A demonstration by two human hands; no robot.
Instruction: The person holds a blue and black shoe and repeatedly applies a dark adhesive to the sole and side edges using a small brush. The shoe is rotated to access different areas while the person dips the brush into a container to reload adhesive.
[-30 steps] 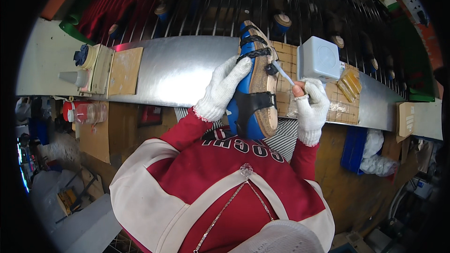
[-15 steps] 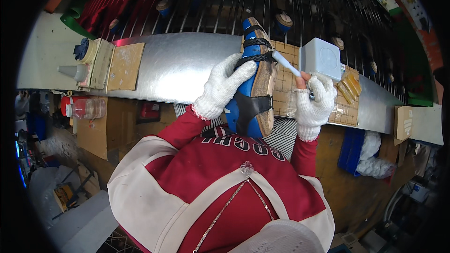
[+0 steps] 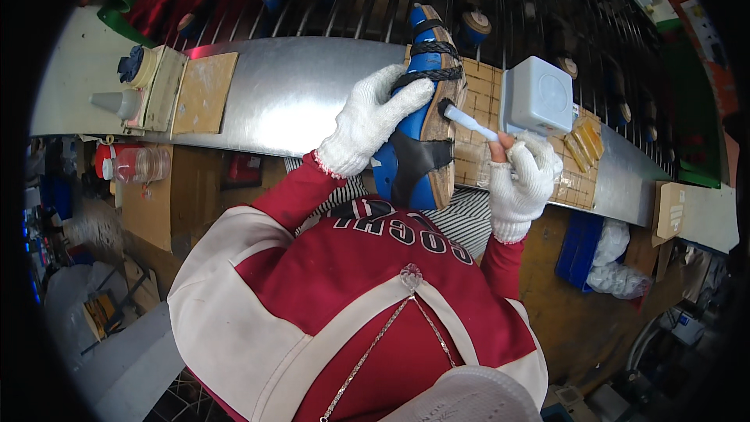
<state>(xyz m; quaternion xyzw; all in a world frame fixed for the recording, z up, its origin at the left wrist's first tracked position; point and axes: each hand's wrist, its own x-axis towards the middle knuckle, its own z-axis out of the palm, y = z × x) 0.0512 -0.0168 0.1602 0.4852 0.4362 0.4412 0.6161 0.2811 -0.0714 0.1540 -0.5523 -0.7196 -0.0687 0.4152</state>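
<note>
Left grip clenched on blue sandal; right grip pinching brush, bristles shifted up onto sole edge beneath straps; gluing continues over counter.

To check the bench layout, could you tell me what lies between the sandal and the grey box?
In the head view, the brush and squared board lie between sandal and grey box.

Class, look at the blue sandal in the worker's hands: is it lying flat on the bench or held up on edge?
On edge. The left hand grips the blue sandal with its sole side turned sideways toward the brush in the right hand.
</note>
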